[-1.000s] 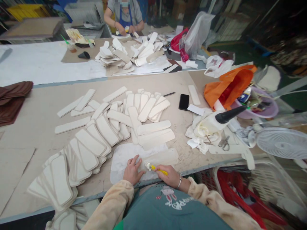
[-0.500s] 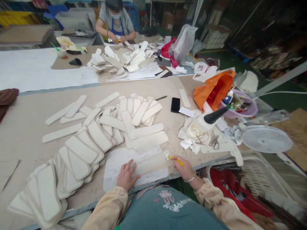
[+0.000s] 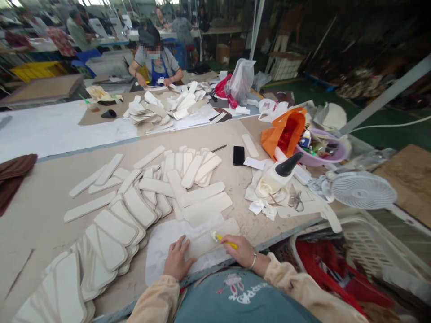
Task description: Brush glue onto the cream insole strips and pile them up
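No word readable for certain. Apron [image 3: 202,299], bottom centre of frame: white lettering [image 3: 251,296], curved, beside rabbit print [image 3: 233,283]; seems to hold double "p", rest too distorted. Blue-and-white pack [image 3: 305,139] in tub [image 3: 342,152], right of frame: print too small. Blue apron [image 3: 157,75] on co-worker [image 3: 172,62], upper left: white mark [image 3: 160,81], unreadable.

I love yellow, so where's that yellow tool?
In the head view, the yellow tool is below centre, slightly right, in the right hand, its tip over the pale strip.
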Demonstrator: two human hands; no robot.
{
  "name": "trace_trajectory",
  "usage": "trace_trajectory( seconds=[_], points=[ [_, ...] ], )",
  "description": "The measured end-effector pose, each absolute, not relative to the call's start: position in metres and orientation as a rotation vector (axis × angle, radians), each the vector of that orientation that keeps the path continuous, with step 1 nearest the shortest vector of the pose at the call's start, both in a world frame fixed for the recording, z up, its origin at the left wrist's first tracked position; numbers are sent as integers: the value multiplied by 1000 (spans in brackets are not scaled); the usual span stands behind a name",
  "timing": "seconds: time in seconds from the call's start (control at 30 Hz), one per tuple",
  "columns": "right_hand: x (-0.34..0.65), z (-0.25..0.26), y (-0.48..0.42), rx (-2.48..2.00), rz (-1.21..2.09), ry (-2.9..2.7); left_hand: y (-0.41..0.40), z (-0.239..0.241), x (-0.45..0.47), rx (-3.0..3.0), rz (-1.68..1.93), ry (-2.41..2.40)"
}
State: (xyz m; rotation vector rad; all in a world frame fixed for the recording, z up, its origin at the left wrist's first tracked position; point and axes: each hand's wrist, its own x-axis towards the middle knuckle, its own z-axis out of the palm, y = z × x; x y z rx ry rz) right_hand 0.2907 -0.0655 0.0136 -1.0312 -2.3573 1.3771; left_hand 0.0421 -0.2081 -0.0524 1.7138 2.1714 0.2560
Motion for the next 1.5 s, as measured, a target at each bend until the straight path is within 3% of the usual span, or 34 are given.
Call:
trace_trajectory(
  seconds=[0.17, 0.5, 0.83, 1.03, 1.17, 1.27, 1.5],
  points=[
    [340, 6, -45, -1397, 1360, -2006, -206, -45, 43, 1667, 182, 2172],
    [377, 13, -67, -1419, 1312, -1744, -156, -30, 25, 1786, 306, 2163],
    [388, 16, -78, -1419, 1169, -1744, -84, -40, 30, 1792, 176, 2211],
    [376, 23, -77, -1405, 1094, -1699, -94, -29, 17, 1770, 342, 2146],
    [366, 41, -63, -1293, 882, -1827, -109, 6, 10, 1761, 700, 1979],
    [355, 56, -51, -1182, 772, -1928, -128, 36, 13, 1757, 734, 1782],
    [336, 50, -50, -944, 1050, -2189, -184, 50, 53, 1600, 633, 1675]
  ],
)
